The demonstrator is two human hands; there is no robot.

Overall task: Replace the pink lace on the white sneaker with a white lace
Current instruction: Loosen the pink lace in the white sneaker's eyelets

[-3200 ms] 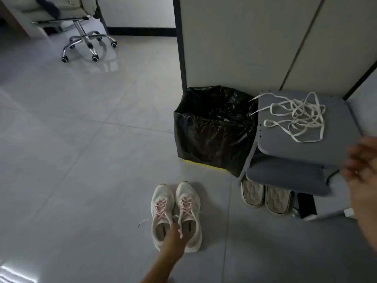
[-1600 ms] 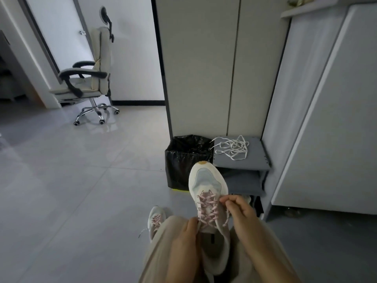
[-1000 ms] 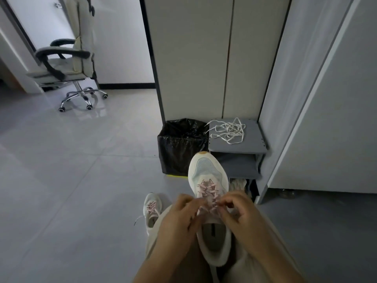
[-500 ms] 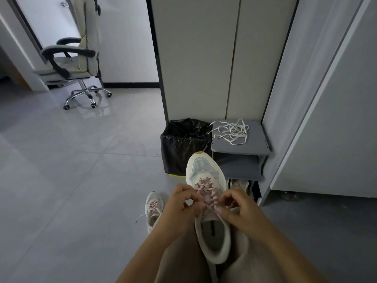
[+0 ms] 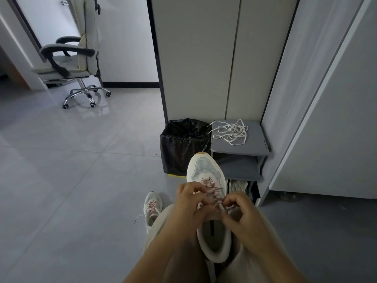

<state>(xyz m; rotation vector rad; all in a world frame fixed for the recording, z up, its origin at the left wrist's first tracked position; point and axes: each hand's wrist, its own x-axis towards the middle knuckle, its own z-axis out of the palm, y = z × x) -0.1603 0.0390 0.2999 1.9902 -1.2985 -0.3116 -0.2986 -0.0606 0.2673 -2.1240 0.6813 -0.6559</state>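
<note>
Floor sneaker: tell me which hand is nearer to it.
Left. The left hand is at the pink lace, just right of the floor sneaker. The right hand is farther right, across the held sneaker.

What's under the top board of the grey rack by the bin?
A lower grey shelf, and beneath it pale footwear on the floor. The top board and the toe of the white sneaker hide the shelf's back and left part.

Open floor (image 5: 71, 180) left; bin (image 5: 183, 146) crowds white lace (image 5: 230, 131).
</note>
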